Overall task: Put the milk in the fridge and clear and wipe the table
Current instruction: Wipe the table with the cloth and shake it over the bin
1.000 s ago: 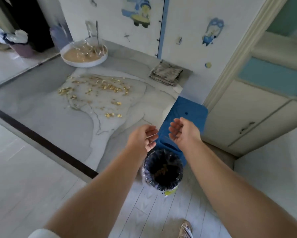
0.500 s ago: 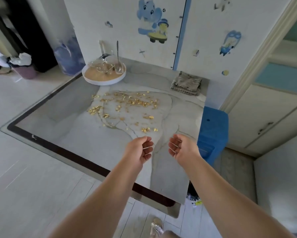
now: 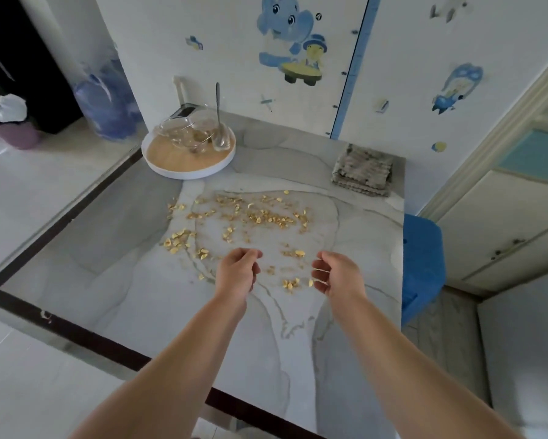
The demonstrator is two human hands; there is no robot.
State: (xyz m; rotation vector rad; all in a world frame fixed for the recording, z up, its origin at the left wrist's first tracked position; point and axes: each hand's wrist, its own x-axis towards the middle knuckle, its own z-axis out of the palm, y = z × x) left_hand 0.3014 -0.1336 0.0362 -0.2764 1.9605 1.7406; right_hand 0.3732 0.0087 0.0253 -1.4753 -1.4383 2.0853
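Yellow crumbs (image 3: pixel 253 217) lie scattered over the middle of the grey marble table (image 3: pixel 107 267). My left hand (image 3: pixel 237 274) hovers over the near edge of the crumbs, fingers loosely curled and holding nothing. My right hand (image 3: pixel 337 275) hangs level with it to the right, palm turned inward, fingers apart and empty. A folded grey cloth (image 3: pixel 363 174) rests at the table's far right corner. No milk is in view.
A round white tray (image 3: pixel 177 166) with glass bowls and a spoon (image 3: pixel 219 122) stands at the far left of the table. A blue stool (image 3: pixel 423 261) sits beside the table's right edge. A cabinet (image 3: pixel 504 229) is at the right, a purple bin (image 3: pixel 16 133) at the far left.
The view swung from the black bin by the blue stool up onto the table. Both hands moved from above the bin to above the crumbs.
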